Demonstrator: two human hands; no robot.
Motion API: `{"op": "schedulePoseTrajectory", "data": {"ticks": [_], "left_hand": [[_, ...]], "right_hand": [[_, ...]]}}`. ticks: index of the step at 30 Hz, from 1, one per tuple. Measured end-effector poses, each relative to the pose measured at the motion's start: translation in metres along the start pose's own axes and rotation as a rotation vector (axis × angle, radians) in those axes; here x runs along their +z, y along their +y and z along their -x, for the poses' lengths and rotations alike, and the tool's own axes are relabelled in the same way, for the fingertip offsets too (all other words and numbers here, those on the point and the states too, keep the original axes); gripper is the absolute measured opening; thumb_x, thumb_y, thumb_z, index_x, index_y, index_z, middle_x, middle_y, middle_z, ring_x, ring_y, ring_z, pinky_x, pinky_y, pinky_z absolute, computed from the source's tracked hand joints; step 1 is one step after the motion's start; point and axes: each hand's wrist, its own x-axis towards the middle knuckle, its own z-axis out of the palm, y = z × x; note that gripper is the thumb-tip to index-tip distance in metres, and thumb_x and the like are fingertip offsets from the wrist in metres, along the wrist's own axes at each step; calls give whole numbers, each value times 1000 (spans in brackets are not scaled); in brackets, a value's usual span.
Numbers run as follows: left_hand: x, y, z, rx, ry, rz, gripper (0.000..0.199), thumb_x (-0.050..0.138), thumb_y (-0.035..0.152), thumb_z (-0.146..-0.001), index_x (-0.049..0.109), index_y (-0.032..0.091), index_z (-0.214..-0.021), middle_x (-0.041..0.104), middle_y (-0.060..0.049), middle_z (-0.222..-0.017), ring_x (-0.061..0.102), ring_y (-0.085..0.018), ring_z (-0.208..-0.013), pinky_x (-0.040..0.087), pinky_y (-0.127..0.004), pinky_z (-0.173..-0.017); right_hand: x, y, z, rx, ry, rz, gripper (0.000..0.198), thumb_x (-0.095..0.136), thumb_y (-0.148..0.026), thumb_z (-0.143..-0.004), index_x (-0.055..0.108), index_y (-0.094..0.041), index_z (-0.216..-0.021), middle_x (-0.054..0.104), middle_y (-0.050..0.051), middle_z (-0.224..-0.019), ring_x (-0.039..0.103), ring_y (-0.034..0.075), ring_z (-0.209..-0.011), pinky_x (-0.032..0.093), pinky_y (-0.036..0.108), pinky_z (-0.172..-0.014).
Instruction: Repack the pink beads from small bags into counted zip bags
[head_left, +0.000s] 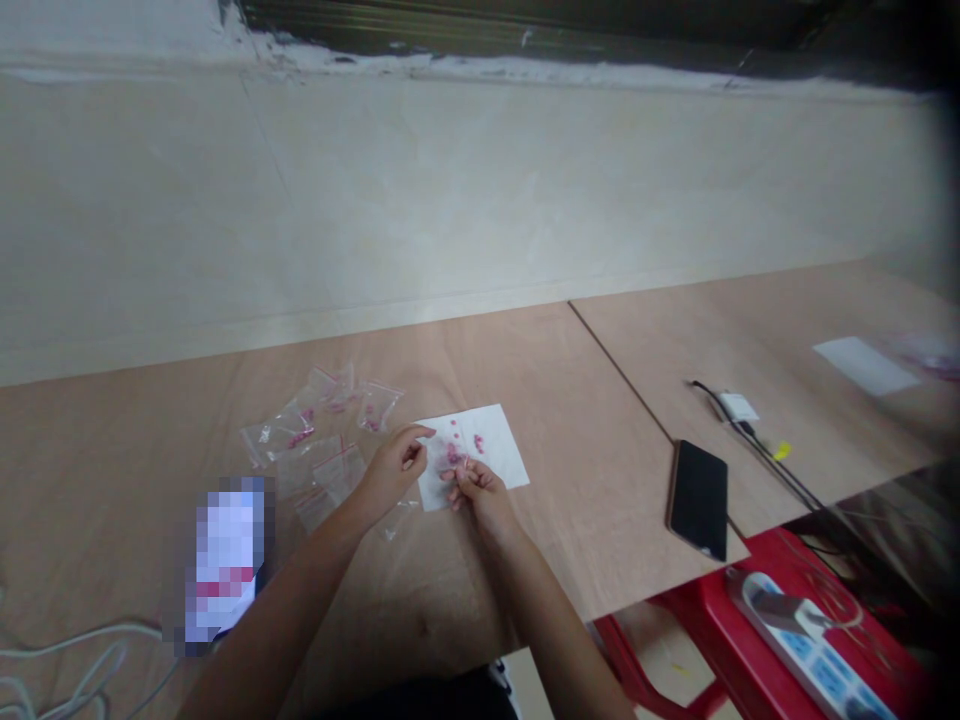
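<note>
A white sheet of paper point(507, 440) lies on the wooden table, with small pink pieces point(479, 443) on it. Over the paper, the fingers of my right hand point(484, 495) are pinched on the edge of a small clear plastic bag point(451, 456) that has pink pieces in it. My left hand point(394, 467) is at the paper's left edge, beside the bag. Its fingers are curved and its thumb stands apart, with nothing visible between them. Several clear zip bags point(289, 430) with pink pieces lie to the left; other bags point(337, 468) near my left forearm look flat.
A blurred-out phone-like screen point(225, 565) and white cables point(82, 650) are at the left. To the right are a black phone point(699, 498), a white charger point(739, 406) with a dark cable, and another paper point(866, 365). A power strip point(806, 650) rests on a red stool point(701, 625).
</note>
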Motion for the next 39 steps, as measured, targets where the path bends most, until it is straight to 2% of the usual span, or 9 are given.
{"op": "schedulePoseTrajectory", "data": {"ticks": [9, 13, 16, 21, 24, 26, 31, 35, 39], "left_hand": [[-6, 0, 7, -49, 45, 47, 25, 49, 20, -77, 52, 15, -102, 57, -2, -79, 56, -11, -66, 46, -23, -61], [-13, 4, 36, -132, 6, 103, 31, 52, 23, -78, 46, 16, -107, 58, -2, -80, 60, -13, -69, 49, -25, -63], [-29, 3, 66, -223, -80, 137, 38, 55, 24, -76, 43, 20, -112, 60, -4, -87, 63, -15, -74, 51, -28, -66], [-61, 14, 86, -203, 93, -18, 24, 53, 29, -77, 53, 20, -99, 58, -6, -99, 60, -17, -84, 51, -28, -68], [-68, 30, 85, -155, -2, -34, 17, 50, 31, -80, 58, 19, -90, 61, -3, -84, 58, -14, -72, 47, -24, -61], [-68, 38, 86, -135, -63, -42, 18, 49, 32, -82, 59, 18, -80, 58, 0, -71, 55, -13, -65, 44, -21, -57], [-71, 39, 100, -135, 12, 44, 19, 52, 33, -80, 57, 17, -73, 54, 2, -66, 52, -12, -65, 40, -21, -58], [-79, 39, 112, -138, 76, 59, 18, 53, 34, -79, 57, 17, -75, 52, 3, -65, 50, -12, -63, 39, -21, -57], [-89, 40, 120, -122, 8, 54, 21, 50, 36, -81, 58, 17, -77, 55, 1, -70, 51, -13, -67, 40, -22, -61]], "right_hand": [[0, -2, 4, 30, 20, -14, 34, 68, -47, -65, 60, -16, -78, 66, 6, -84, 54, 10, -50, 41, 22, -41], [1, -12, 7, -49, 121, 26, 32, 68, -45, -63, 61, -17, -78, 62, 2, -69, 52, 11, -51, 38, 22, -42], [7, -29, 16, -154, 113, 137, 35, 69, -37, -62, 58, -20, -91, 57, -3, -58, 47, 11, -49, 36, 22, -43], [34, -67, 45, -320, -133, 440, 32, 63, -25, -70, 50, -22, -100, 54, -5, -59, 44, 10, -53, 34, 23, -53], [55, -84, 63, -351, -323, 571, 28, 59, -22, -74, 49, -22, -101, 56, -4, -64, 45, 12, -57, 35, 25, -57], [66, -89, 71, -380, -374, 648, 28, 57, -20, -76, 50, -22, -102, 57, -3, -66, 46, 13, -60, 35, 26, -61], [83, -80, 76, -347, -356, 641, 27, 61, -26, -74, 55, -22, -100, 61, 0, -73, 52, 15, -68, 38, 28, -65], [93, -62, 74, -238, -337, 533, 18, 64, -36, -71, 62, -20, -80, 62, 2, -77, 55, 16, -71, 39, 27, -63], [104, -52, 75, -221, -305, 475, 21, 64, -40, -70, 61, -19, -70, 59, 0, -64, 52, 14, -61, 40, 26, -60]]}}
